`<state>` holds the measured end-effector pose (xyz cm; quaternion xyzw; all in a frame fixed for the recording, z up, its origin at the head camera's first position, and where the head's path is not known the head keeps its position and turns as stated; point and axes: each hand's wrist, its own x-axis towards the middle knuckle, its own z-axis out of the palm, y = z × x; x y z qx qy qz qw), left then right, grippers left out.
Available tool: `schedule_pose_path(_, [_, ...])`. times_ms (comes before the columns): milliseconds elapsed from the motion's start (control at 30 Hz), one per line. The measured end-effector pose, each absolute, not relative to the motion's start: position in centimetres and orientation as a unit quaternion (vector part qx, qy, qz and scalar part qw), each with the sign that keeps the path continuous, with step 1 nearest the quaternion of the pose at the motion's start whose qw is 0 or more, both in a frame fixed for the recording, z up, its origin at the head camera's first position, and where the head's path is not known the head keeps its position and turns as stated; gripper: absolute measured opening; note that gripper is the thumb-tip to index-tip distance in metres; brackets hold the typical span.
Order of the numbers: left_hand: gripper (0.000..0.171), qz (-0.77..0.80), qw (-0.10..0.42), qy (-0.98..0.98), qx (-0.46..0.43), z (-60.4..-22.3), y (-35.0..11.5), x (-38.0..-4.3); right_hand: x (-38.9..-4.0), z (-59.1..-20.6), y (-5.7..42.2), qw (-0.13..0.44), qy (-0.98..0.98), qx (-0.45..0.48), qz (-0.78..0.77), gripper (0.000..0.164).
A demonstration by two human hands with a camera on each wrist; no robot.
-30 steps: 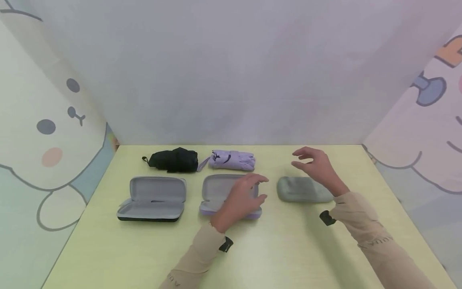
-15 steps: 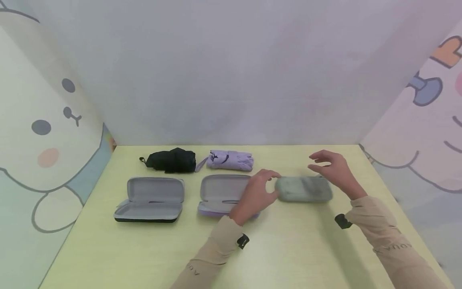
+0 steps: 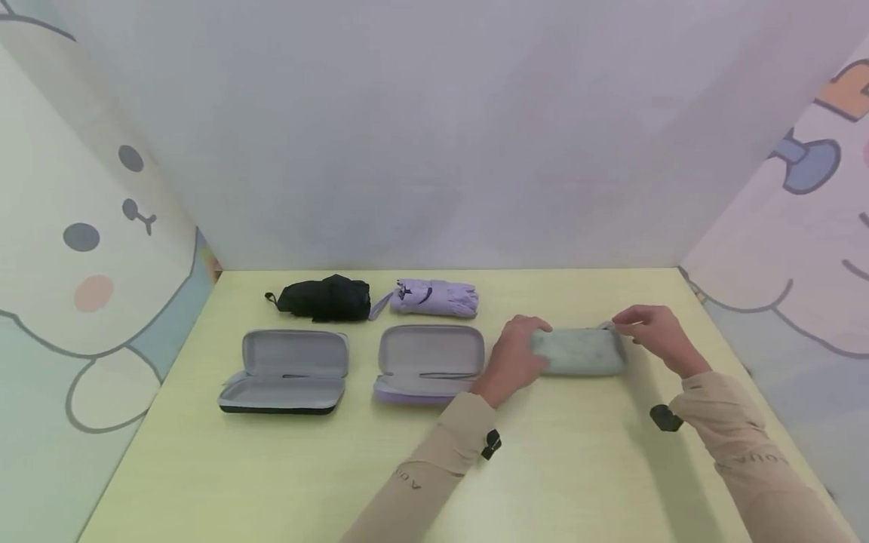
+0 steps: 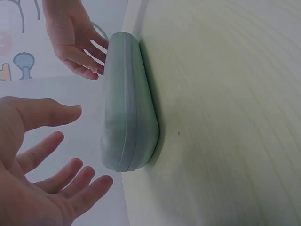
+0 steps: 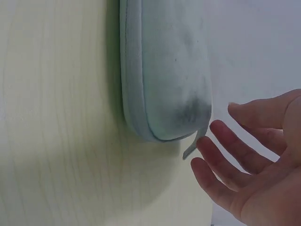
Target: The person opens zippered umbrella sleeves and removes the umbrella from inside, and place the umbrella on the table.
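A closed pale green glasses case point(image 3: 580, 353) lies on the right part of the table. My left hand point(image 3: 514, 363) grips its left end, thumb at the front and fingers over the back, hiding that end in the head view. At the back right corner my right hand point(image 3: 655, 333) has thumb and fingertips drawn together at the small grey zipper pull point(image 5: 192, 147). Both wrist views show the fingers more spread, close beside the case. A dark smudge or shadow marks its surface near the pull.
Left of it stand two opened glasses cases with grey linings: a purple one point(image 3: 431, 349) and a black one point(image 3: 295, 353). Behind them lie a folded purple umbrella point(image 3: 436, 299) and a black one point(image 3: 329, 298). A pale wall point(image 3: 434, 151) bounds the table's back.
My left hand has moved right from over the purple case to the green case's left end. The right hand has gone right and down to its back right corner, its fingers closing together.
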<state>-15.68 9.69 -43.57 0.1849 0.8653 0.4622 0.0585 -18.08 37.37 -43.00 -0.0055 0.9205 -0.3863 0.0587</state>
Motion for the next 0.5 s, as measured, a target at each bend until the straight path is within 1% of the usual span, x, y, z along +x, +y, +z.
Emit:
schedule_pose_path(100, [0.051,0.418,0.059,0.889,0.179,-44.0,11.0,-15.9,-18.2,-43.5,37.8,0.090,0.914,0.006,-0.395,0.028])
schedule_pose_path(167, [0.051,0.382,0.065,0.904,0.181,-44.2,11.6,-16.1,-18.3,-43.7,37.9,0.097,0.911,0.012,-0.401,0.028])
schedule_pose_path(300, [0.050,0.338,0.079,0.919,0.187,-44.6,12.1,-16.5,-18.5,-44.2,37.7,0.082,0.899,0.012,-0.430,0.027])
schedule_pose_path(500, [0.052,0.347,0.091,0.914,0.189,-45.2,12.1,-16.9,-18.8,-45.2,37.4,0.050,0.885,0.001,-0.462,0.026])
